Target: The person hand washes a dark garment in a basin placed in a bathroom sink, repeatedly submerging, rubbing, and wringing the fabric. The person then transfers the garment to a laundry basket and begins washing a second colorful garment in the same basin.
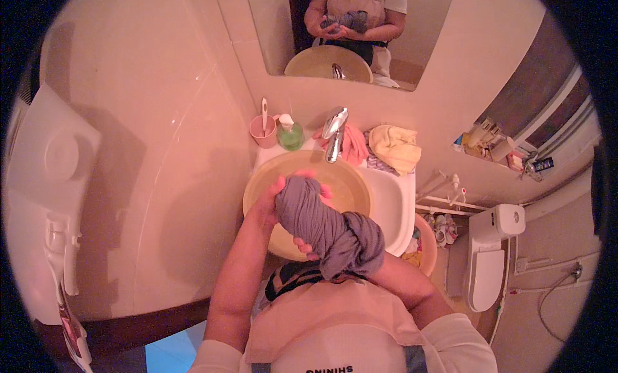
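Observation:
A twisted bundle of grey cloth [314, 218] is held between both hands over a yellowish round basin [256, 180]. My left hand [275, 199] grips its upper end, with fingertips curling round the far side. My right hand [305, 247] supports it from beneath; the cloth hides most of that hand, and some fingers show at its left edge. The basin rests on a white washbasin [391, 204], below a chrome faucet [335, 131]. The mirror [415, 40] reflects both hands around the cloth.
Behind the basin stand a pink cup [264, 134] holding a toothbrush, a green pump bottle [290, 135], a pink cloth [355, 146] and a folded yellow cloth [395, 146]. At right are a pink tub [428, 247] with cloths, a toilet [486, 276] and a shelf of toiletries [483, 153].

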`<action>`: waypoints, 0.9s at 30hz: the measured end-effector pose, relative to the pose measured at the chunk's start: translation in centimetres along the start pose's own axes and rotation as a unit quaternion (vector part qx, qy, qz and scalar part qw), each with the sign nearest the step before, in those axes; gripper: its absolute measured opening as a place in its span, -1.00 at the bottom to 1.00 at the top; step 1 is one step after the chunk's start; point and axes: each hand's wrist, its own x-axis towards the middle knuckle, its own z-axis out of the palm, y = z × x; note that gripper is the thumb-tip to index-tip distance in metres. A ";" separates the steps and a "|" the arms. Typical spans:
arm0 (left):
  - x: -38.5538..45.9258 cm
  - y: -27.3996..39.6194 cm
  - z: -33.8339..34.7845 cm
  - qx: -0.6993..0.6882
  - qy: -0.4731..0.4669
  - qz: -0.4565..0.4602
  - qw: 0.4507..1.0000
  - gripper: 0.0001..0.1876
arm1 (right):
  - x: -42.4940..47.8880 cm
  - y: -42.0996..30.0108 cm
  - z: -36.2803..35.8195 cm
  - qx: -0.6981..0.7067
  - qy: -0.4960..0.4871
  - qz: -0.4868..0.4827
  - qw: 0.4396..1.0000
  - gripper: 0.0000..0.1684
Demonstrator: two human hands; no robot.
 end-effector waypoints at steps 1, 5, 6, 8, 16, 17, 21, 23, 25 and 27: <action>-0.3 -0.2 -0.8 0.016 0.010 0.033 0.999 -0.50 | -0.3 0.4 -0.4 -0.022 0.026 -0.037 0.999 -0.22; -0.6 2.0 1.0 0.085 0.074 0.008 0.994 -0.70 | -1.1 2.3 4.3 -0.230 0.311 -0.150 0.910 -0.17; -0.4 2.6 1.6 0.142 0.094 -0.008 0.985 -0.74 | -0.8 2.2 6.2 -0.305 0.419 -0.163 0.839 -0.19; 0.3 3.6 2.7 0.252 0.125 -0.040 0.959 -0.81 | -0.5 0.3 6.7 -0.561 0.455 -0.076 0.688 -0.26; 1.0 0.6 -0.1 0.668 0.219 0.026 0.710 -0.79 | 1.1 -1.0 4.1 -0.735 0.536 0.049 0.413 -0.36; 1.3 -0.5 -0.3 0.654 0.282 -0.005 0.702 -0.78 | 0.6 -0.8 2.2 -0.744 0.544 0.037 0.386 -0.35; 1.1 -4.0 -5.4 0.687 0.358 -0.012 0.632 -0.76 | 0.8 0.0 -0.5 -0.733 0.586 0.026 0.344 -0.28; 1.2 -5.0 -7.2 0.685 0.402 -0.026 0.607 -0.76 | 0.5 -0.3 -2.3 -0.703 0.614 0.039 0.356 -0.23; 0.8 -5.1 -9.2 0.609 0.407 -0.032 0.680 -0.77 | 0.4 -0.5 -2.9 -0.674 0.629 0.024 0.386 -0.21; 0.3 -4.3 -9.7 0.462 0.397 -0.015 0.793 -0.77 | 0.0 -0.5 -2.6 -0.644 0.631 -0.018 0.432 -0.23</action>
